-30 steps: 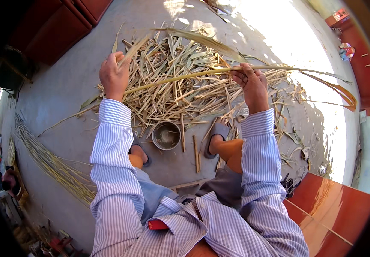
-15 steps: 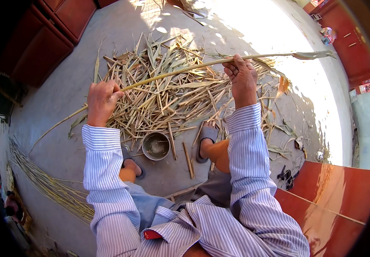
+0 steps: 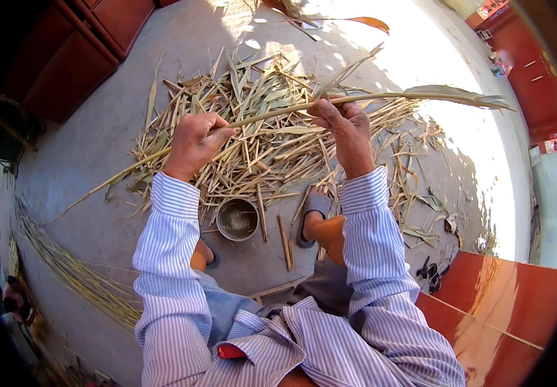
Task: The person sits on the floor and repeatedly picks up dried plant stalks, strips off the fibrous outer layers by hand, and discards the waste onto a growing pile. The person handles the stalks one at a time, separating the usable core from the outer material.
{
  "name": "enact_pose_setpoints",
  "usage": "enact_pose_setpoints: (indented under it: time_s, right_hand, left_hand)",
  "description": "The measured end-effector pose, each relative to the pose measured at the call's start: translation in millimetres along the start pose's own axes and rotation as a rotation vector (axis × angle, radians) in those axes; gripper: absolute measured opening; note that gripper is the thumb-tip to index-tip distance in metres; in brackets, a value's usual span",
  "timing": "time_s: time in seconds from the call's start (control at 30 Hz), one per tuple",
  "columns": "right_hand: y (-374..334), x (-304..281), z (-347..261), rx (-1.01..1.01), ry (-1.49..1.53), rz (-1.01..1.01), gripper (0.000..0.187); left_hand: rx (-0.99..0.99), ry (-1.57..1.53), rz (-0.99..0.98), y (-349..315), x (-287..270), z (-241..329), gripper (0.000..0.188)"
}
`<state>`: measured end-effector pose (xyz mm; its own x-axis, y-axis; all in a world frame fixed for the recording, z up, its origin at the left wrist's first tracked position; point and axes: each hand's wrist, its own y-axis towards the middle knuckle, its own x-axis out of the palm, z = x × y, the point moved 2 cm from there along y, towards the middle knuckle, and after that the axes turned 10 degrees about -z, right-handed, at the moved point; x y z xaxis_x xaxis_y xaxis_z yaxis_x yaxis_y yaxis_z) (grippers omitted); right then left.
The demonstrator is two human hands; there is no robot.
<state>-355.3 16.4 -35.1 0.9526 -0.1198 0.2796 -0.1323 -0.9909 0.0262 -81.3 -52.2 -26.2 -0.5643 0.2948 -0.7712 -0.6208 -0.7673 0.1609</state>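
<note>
A long, thin plant stalk [image 3: 272, 114] stretches across in front of me, held in both hands. My left hand [image 3: 194, 142] is closed around it, thumb pressed along it, and the thin tail runs down to the lower left. Farther right, my right hand [image 3: 348, 129] pinches the stalk between thumb and fingers. Beyond it, a pale green leafy tip [image 3: 446, 93] points to the right. A loose strip of dry leaf [image 3: 349, 69] rises just above the right fingers. Under both hands lies a heap of cut stalks and husks [image 3: 246, 161].
A metal bowl [image 3: 222, 213] with some liquid stands between my feet. At the lower left lies a bundle of long thin stalks [image 3: 72, 271]. Red panels [image 3: 511, 290] stand close on the right, and a dark red cabinet [image 3: 65, 58] at the far left.
My left hand has slid right, nearer my right hand, which shifted slightly left and down. The brown leaf beside my right wrist is gone; a similar one shows at the far top.
</note>
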Motion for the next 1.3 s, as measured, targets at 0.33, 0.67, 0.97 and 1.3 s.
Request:
enact_pose_setpoints:
  time_s: [0.33, 0.67, 0.97, 1.3]
  right_hand:
    - [-6, 24, 6, -0.028, -0.030, -0.061, 0.025]
    - [-10, 19, 17, 0.137, 0.026, 0.010, 0.027]
    - [0, 1, 15, 0.124, 0.018, 0.100, 0.030]
    - [0, -9, 13, 0.135, -0.003, 0.133, 0.029]
  left_hand:
    - [0.184, -0.087, 0.272, 23, 39, 44, 0.017]
    - [-0.147, -0.762, 0.112, 27, 37, -2, 0.031]
    - [-0.222, -0.498, -0.276, 0, 18, -20, 0.027]
    - [-0.294, -0.922, 0.273, 3, 12, -59, 0.021]
